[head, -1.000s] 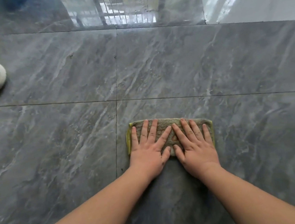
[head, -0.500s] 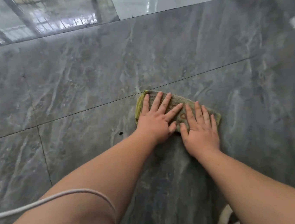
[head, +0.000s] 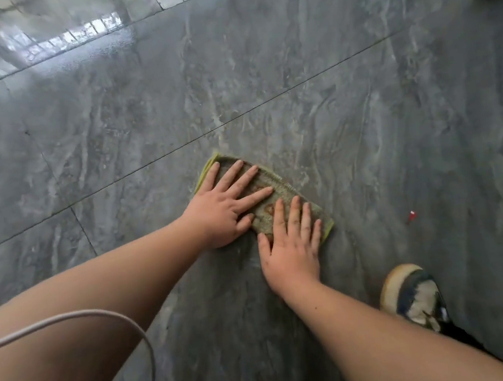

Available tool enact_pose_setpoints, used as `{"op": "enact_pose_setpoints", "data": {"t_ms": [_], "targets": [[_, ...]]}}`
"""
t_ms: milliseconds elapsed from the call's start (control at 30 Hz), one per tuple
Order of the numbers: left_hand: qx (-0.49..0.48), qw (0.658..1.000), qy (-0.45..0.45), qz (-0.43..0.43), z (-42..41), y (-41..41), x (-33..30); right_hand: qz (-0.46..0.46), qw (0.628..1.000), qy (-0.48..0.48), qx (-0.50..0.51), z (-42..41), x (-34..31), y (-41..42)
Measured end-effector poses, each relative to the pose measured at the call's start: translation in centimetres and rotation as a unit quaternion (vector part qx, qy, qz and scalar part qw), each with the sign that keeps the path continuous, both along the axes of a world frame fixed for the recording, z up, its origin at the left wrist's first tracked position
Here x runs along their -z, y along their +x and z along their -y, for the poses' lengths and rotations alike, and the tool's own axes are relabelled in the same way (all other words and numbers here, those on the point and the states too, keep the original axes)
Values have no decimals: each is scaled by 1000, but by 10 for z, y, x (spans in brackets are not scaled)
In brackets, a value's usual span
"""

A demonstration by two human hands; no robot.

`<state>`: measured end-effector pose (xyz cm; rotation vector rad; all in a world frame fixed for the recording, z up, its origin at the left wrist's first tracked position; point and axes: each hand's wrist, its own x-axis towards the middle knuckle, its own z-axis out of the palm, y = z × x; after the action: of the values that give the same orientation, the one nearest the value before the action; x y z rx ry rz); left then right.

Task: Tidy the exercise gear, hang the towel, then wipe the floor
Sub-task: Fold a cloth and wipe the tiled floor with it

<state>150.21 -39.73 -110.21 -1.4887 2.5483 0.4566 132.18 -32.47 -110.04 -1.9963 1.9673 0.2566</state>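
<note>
Since a second ago the cloth (head: 271,199) has swung from square-on to a slant, its far end pointing up-left and its near end down-right, and a shoe (head: 414,295) has come into view at the lower right where none showed before; the pale slipper once at the left edge is gone from sight.

Folded into a narrow rectangle, the cloth is grey-green and nubbly on top with a yellow-green edge showing along its far-left and near-right ends. Faint orange-brown marks sit near its middle (a pattern or stains, too blurred to read as writing). It lies flat on the floor (head: 375,107), just below a tile joint.

Both hands press on it with fingers spread flat, gripping nothing. The left hand (head: 224,207) covers the far end, fingers splayed toward the right. The right hand (head: 291,250) covers the near end, its heel on bare tile.

Grey marbled tiles gleam with window reflections at the top. A small red scrap (head: 411,216) lies right of the cloth, well apart. A white cord (head: 80,318) loops over the left arm.
</note>
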Motion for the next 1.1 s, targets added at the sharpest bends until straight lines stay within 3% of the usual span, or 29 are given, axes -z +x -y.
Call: {"op": "enact_pose_setpoints", "data": {"t_ms": [200,400,900,1100], "targets": [[89,996,2,-3,-48,18,2,13,992,24,120,-67,-5,41],[101,995,10,1,-32,-2,2,24,986,25,163,-50,-9,28],[90,996,-4,13,146,-260,2,-24,983,-62,172,118,11,-224],[73,997,-1,17,179,-297,4,-42,984,-48,165,165,14,-263]]}}
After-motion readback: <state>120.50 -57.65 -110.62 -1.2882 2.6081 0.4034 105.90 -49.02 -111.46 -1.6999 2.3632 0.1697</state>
